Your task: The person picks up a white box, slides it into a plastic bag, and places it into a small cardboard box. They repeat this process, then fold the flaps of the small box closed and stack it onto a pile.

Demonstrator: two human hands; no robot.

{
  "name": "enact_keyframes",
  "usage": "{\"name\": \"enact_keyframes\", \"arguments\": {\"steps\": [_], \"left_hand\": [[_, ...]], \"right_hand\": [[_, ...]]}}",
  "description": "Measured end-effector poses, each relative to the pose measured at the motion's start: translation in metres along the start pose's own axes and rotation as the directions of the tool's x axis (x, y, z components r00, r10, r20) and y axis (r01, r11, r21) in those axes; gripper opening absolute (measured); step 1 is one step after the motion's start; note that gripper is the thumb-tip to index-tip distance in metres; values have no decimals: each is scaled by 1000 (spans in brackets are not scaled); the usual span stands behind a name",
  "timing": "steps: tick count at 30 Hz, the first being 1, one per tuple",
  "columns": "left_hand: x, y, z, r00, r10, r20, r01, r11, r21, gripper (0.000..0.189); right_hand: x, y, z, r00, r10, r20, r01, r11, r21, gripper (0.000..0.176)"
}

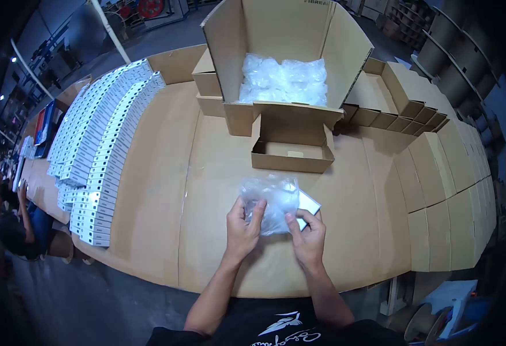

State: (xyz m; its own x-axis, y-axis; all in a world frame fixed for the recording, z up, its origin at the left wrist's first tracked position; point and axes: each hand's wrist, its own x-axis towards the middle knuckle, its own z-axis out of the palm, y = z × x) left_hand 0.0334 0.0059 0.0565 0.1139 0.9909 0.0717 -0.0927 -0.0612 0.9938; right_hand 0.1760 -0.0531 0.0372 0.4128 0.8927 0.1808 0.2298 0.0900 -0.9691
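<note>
Both of my hands hold a clear plastic bag above the cardboard-covered table. My left hand grips the bag's left side, thumb on top. On the other side, my right hand pinches the bag together with a flat white box, whose corner sticks out past the plastic. The bag covers the rest of that box. Just beyond my hands, a small open cardboard box faces me, its lid raised. A small pale piece lies on its floor.
A large open carton full of clear plastic bags stands at the back. Long rows of small white boxes line the left. Stacked brown boxes wall the right side. Another person is at the far left edge.
</note>
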Motion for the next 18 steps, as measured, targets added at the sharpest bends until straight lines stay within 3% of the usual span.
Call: {"name": "enact_keyframes", "arguments": {"steps": [2, 5, 7, 10, 13, 16, 17, 18], "left_hand": [[0, -9, -6, 997, -1, 77, -3, 998, 58, 23], [-6, -19, -8, 998, -57, 14, 55, 994, 98, 31], [-5, -38, -17, 999, -9, -42, 12, 997, 82, 36], [-6, -33, -23, 995, -11, -94, 19, 997, 81, 28], [-1, -15, -8, 996, 0, -87, -4, 999, -48, 18], [0, -15, -11, 997, -37, -61, 41, 997, 72, 26], [0, -17, -15, 998, -46, -51, 54, 983, 175, 38], [1, -22, -17, 997, -46, -59, 54, 986, 157, 42]], "right_hand": [[4, 2, -2, 998, 58, -5, -58, 998, 22, 18], [8, 10, -7, 993, 118, -14, -115, 983, 145, 19], [11, 9, -6, 988, 146, -57, -128, 961, 245, 19], [10, -5, -7, 991, 99, -94, -96, 995, 29, 17], [9, -1, -3, 991, 72, -109, -59, 992, 113, 19], [9, -1, -6, 998, 69, -11, -68, 997, 40, 25], [10, -1, -7, 997, 72, 31, -72, 997, -6, 27], [10, -4, -7, 996, 54, 78, -55, 998, 15, 27]]}}
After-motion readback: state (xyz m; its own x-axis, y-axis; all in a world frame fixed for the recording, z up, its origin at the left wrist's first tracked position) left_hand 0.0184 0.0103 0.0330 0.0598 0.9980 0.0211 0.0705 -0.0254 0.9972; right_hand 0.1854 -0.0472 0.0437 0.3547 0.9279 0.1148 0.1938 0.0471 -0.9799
